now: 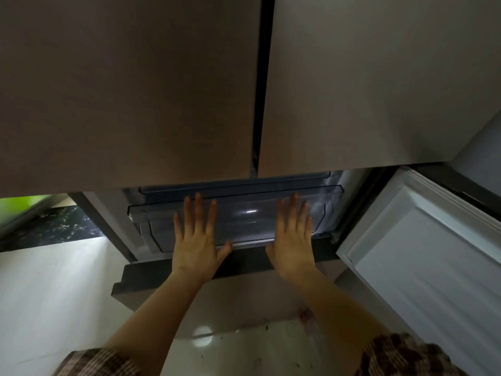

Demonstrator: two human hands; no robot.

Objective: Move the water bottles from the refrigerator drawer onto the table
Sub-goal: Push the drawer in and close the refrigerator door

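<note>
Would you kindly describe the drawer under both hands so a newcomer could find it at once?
Below the refrigerator's two closed upper doors, the lower door is swung open to the right. Of the two translucent drawers stacked inside, it is the lower drawer, with the left hand and right hand flat on its front; the upper drawer sits further back.

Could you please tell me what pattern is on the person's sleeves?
A brown-and-cream check, clearest on the right sleeve in the head view.

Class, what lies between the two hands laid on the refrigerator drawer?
Only bare translucent drawer front with a glint, between left hand and right hand; head view.
</note>
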